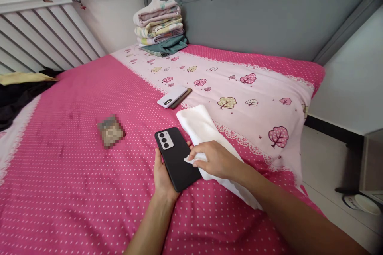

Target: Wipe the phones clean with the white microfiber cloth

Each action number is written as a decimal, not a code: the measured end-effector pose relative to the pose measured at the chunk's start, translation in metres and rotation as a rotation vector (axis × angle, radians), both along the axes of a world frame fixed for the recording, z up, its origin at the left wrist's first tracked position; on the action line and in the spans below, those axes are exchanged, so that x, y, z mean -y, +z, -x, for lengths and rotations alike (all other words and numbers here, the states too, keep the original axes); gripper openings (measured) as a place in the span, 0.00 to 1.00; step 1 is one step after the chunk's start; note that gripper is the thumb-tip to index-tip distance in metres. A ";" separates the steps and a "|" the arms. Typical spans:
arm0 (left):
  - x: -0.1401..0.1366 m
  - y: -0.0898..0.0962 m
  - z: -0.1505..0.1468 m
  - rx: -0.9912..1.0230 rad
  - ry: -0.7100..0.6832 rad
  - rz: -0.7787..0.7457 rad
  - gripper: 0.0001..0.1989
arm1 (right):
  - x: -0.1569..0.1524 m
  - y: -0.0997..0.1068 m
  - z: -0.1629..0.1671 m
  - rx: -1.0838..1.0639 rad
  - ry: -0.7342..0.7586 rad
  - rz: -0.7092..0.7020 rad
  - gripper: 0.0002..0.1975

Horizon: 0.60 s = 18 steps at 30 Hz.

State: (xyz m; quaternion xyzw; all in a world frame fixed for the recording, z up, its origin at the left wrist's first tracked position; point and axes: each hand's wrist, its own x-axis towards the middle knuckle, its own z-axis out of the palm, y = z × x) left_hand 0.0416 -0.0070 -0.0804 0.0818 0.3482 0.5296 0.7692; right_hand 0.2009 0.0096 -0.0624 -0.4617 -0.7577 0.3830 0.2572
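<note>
Black phone (181, 167), back upward: being held over the bed (89, 195). Left grip (164, 179): cradling it half-curled from beneath, palm and most fingers hiding. Right grip (216, 158): pinching white cloth (200, 158) closed against the phone; whether it is joining the towel (199, 125), unclear. Pale phone (172, 96): partly covering a darker slab (183, 99). Pixelated item (111, 131): showing nothing legible. Floor tub (366, 204): bearing unreadable dark lettering.

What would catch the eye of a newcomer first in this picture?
Probably the flat black phone with three lenses, held in the left hand near the middle, while the right hand pinches bunched white material at its right edge. Next come the bright pink, white-dotted bedspread beneath and the stack of folded pastel fabrics at the back, beside the grey buttoned headboard.
</note>
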 end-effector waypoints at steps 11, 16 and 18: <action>0.001 0.000 0.001 -0.009 -0.012 -0.014 0.34 | 0.001 0.000 -0.001 -0.013 -0.001 -0.007 0.10; 0.000 0.001 0.001 -0.021 -0.015 -0.009 0.34 | 0.001 -0.001 0.000 -0.015 0.003 -0.003 0.10; 0.000 0.001 0.000 -0.024 -0.013 -0.006 0.34 | 0.001 -0.002 0.000 -0.016 0.003 -0.002 0.10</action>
